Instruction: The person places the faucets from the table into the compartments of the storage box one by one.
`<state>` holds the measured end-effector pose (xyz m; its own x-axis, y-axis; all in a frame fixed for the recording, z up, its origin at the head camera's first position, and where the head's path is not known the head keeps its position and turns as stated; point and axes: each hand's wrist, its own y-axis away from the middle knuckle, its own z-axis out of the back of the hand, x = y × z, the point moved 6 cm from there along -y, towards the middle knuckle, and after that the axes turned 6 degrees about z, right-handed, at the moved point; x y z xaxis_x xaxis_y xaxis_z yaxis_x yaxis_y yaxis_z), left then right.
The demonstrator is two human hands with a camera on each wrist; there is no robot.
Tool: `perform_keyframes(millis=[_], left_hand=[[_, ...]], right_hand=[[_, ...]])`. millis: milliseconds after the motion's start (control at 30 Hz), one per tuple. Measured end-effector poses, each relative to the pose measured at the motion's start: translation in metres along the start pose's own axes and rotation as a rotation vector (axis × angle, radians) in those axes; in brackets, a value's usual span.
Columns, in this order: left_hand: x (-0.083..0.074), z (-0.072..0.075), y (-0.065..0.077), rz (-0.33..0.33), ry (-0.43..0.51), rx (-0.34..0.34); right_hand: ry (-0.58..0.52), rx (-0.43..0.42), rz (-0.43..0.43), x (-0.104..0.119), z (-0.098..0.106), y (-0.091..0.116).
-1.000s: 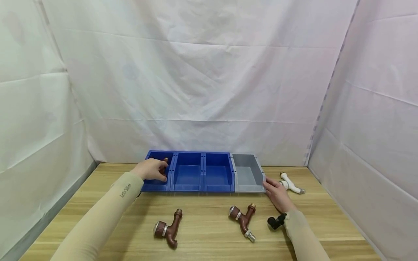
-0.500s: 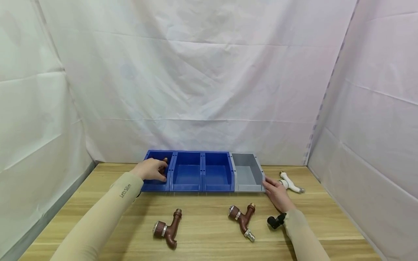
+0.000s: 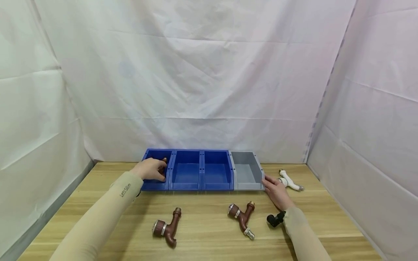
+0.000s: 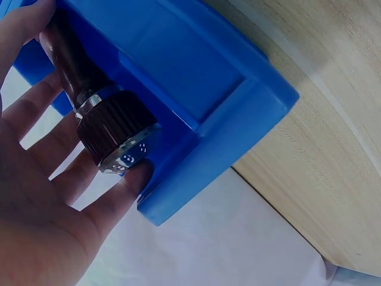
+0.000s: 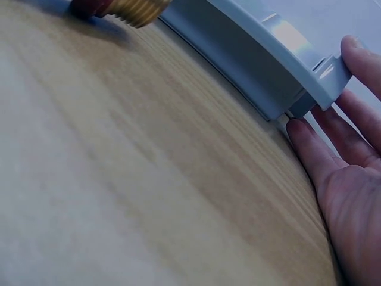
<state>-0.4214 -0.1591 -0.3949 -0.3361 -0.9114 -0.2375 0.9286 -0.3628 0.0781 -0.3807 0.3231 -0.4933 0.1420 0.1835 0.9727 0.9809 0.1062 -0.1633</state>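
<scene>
Tabletop: brown taps before bins, white tap beside right hand.

Head view drifts slightly: bin row, white tap and bench sit a touch higher, further left than a second ago.

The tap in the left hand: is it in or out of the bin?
In, at least partly: the head view shows the tap within the leftmost blue bin, in the left hand. I cannot tell if it touches bottom.
</scene>
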Motion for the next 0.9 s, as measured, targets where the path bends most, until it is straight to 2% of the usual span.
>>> perform_keyframes(millis=[233,900], left_hand=[[-0.0011,-0.0001,-0.0014,0.009,0.001,0.017],[-0.0013,-0.0069,-0.0044,0.025,-0.009,0.031]], right_hand=[[0.028,-0.015,-0.004,0.0002,0.0014,-0.0004],[0.020,-0.036,0.002,-0.0018,0.0028,0.0046]])
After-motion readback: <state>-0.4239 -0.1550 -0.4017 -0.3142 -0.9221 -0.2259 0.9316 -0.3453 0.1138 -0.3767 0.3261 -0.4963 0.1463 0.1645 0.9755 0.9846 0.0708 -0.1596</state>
